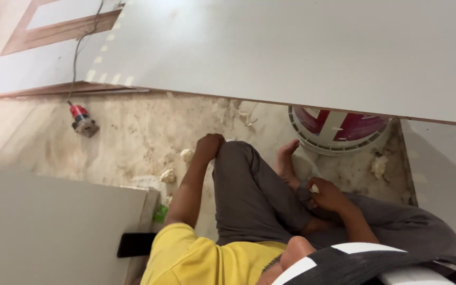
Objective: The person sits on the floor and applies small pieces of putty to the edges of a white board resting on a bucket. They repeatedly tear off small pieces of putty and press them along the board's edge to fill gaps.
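At the far left a grey board [43,227] lies low over the floor [133,132], with a black phone [135,244] and a green scrap [160,213] at its right edge. Further back a red router [82,119] sits on the floor, its cable [77,47] running up over a large white panel [291,47] that spans the top of the view. White lumps [168,176] lie scattered on the floor near the person's knee.

The person sits on the floor in a yellow shirt [196,258] and grey trousers [249,195]. The left hand [209,146] rests on the raised knee, its grip curled shut; whether it holds anything cannot be told. A bare foot [287,158] sits between the hands. The right hand [327,194] lies against the lower leg, grip narrow, pinching a small white piece [314,188]. Beyond it a round white and red fan [339,129] stands half hidden under the panel, and another white lump [379,165] lies to its right.
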